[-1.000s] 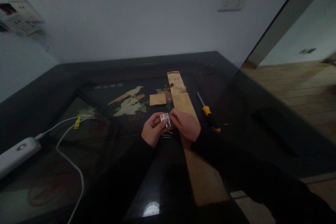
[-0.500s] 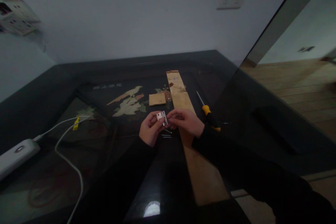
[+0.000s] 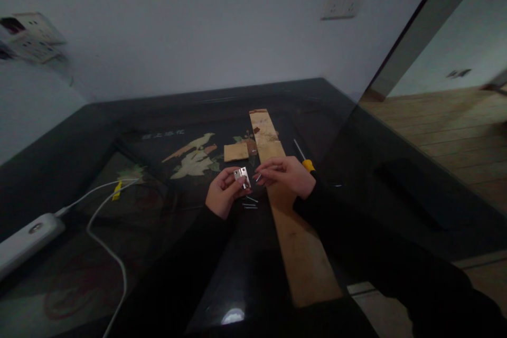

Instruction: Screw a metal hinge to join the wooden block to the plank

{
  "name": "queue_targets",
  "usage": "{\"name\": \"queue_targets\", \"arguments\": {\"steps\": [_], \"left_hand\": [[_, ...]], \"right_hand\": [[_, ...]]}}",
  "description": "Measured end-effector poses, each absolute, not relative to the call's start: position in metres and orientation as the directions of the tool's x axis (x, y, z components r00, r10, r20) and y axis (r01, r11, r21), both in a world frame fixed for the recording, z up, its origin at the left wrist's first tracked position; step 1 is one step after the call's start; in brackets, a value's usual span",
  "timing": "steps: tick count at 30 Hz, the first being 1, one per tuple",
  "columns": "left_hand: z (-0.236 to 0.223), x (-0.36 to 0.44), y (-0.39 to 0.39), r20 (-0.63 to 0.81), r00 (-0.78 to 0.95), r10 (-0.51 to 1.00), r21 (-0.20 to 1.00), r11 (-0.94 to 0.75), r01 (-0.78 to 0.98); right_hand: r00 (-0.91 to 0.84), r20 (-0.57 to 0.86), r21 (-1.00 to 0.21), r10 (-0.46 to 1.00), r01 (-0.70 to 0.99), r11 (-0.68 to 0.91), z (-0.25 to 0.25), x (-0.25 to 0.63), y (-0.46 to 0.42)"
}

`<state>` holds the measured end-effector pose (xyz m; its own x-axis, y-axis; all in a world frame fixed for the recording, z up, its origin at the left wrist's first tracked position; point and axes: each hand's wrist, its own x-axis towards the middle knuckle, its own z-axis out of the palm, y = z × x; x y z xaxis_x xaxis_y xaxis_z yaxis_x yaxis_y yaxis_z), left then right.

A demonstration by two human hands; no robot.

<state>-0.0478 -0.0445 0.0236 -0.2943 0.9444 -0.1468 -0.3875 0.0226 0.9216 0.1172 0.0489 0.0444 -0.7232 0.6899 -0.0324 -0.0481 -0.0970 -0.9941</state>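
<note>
Between thumb and fingers, my left hand (image 3: 224,193) grips a small shiny metal hinge (image 3: 242,177) with screw holes. Just to its right, my right hand (image 3: 289,175) pinches a screw (image 3: 259,177), its tip pointing down and left, apart from the hinge. Several more screws (image 3: 250,206) lie on the dark table below the hands. A long wooden board (image 3: 301,253) runs under my right hand and wrist. Beyond the hinge lies a small square wooden piece (image 3: 236,152).
A yellow and black screwdriver (image 3: 308,164) lies right of the board, its handle partly behind my right wrist. On the left are a white power strip (image 3: 31,237) and its cable (image 3: 106,245). The dark table (image 3: 206,111) bears an inlaid bird picture and meets the wall.
My right hand has drawn away from the hinge to the right, and the screw in its fingers now shows. My left hand still holds the hinge. The view has shifted slightly.
</note>
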Motion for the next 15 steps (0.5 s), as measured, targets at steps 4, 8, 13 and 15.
{"name": "queue_targets", "arguments": {"steps": [4, 8, 13, 15], "left_hand": [[0.027, -0.054, -0.029, -0.198, -0.207, 0.958, 0.934, 0.12, -0.335], [0.029, -0.055, 0.008, -0.234, -0.12, 0.965, 0.943, 0.195, -0.269], [0.02, -0.052, 0.045, -0.249, -0.153, 0.956, 0.958, 0.22, -0.184], [0.014, -0.052, 0.049, -0.237, -0.162, 0.958, 0.963, 0.209, -0.171]], "right_hand": [[-0.607, 0.016, -0.996, 0.795, -0.08, -0.042, 0.057, 0.133, 0.066], [-0.535, 0.059, -0.997, 0.843, -0.067, 0.028, 0.064, 0.138, 0.09], [-0.554, 0.159, -0.985, 0.817, -0.034, 0.169, 0.068, 0.128, 0.114], [-0.557, 0.172, -0.982, 0.812, -0.033, 0.185, 0.066, 0.123, 0.119]]}}
